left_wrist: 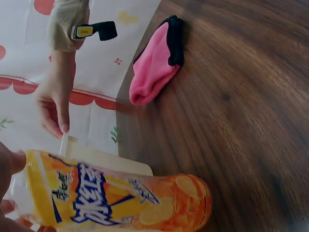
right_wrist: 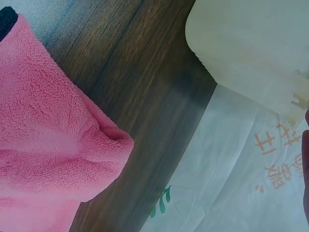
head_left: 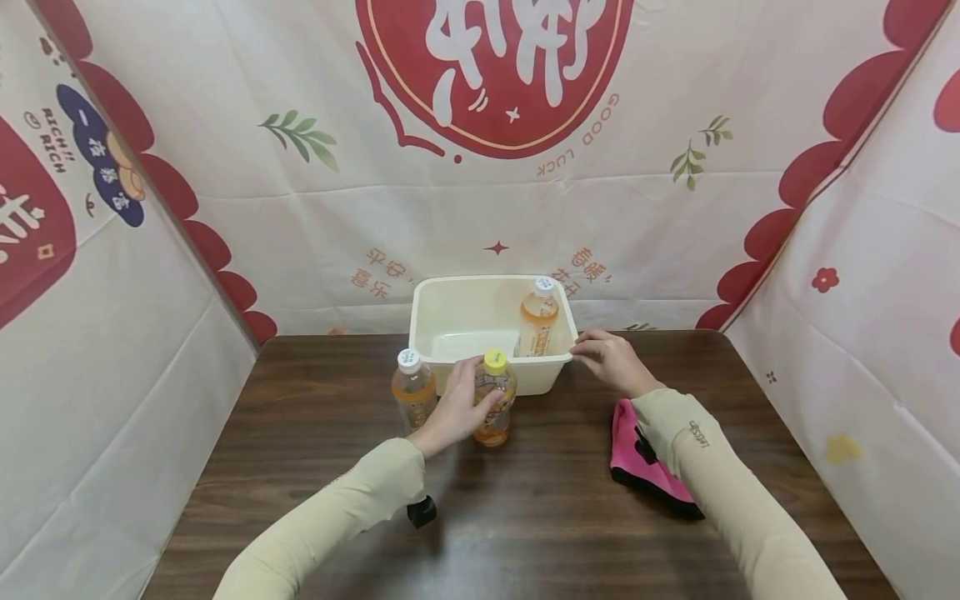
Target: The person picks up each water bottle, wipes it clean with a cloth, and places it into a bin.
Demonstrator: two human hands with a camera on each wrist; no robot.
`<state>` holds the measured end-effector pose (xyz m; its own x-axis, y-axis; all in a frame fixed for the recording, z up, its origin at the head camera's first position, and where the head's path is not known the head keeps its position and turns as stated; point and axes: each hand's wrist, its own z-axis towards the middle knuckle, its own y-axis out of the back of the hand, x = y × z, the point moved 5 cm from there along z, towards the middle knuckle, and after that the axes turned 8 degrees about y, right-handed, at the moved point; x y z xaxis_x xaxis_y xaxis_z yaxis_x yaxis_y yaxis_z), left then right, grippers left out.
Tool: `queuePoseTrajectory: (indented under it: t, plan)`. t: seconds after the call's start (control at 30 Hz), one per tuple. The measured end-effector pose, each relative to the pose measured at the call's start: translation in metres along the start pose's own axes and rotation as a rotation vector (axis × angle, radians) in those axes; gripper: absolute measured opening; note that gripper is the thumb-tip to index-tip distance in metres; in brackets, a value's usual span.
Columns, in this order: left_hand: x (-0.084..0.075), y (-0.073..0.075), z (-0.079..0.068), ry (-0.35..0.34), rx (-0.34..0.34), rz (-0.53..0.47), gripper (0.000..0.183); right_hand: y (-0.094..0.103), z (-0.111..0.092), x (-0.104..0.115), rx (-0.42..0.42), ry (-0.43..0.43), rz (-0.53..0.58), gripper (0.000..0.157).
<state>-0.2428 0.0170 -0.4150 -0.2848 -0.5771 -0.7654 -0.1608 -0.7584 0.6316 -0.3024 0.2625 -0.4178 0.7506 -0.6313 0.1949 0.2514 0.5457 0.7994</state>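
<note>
While our left hand [head_left: 457, 408] grips the yellow-capped orange drink bottle [head_left: 494, 398], our right hand [head_left: 611, 360] pinches the cream plastic tub's [head_left: 450, 293] right rim.

Tub [head_left: 450, 321]: cream white. Bottle [head_left: 493, 408] with yellow cap: orange drink, orange-yellow label with blue-and-white lettering. Bottle [head_left: 413, 390] beside it: white cap, orange drink. Bottle [head_left: 537, 317] in tub: white cap, orange drink, pale label. Cloth [head_left: 637, 458]: hot pink fleece, black edge. Table [head_left: 540, 517]: dark brown wood grain. Backdrop [head_left: 315, 183]: off-white, red scalloped borders, big red circle with white characters, green leaf sprigs, orange text. Sleeves [head_left: 352, 500]: pale beige.
</note>
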Motion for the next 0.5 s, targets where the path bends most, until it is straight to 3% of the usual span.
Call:
queuePoseTrajectory:
  t: [0.23,0.37,0.5]
  plan:
    - [0.004,-0.006,0.000,0.000,-0.010,0.022,0.055,0.003,-0.003,0.000,0.017,-0.008,0.010,0.014]
    - [0.005,-0.006,0.000,0.002,-0.003,0.032,0.053,0.006,-0.002,0.004,0.137,-0.030,-0.017,0.017]
    - [0.005,-0.005,0.000,-0.006,0.009,0.039,0.052,0.019,-0.011,0.012,0.249,-0.006,-0.096,0.035]
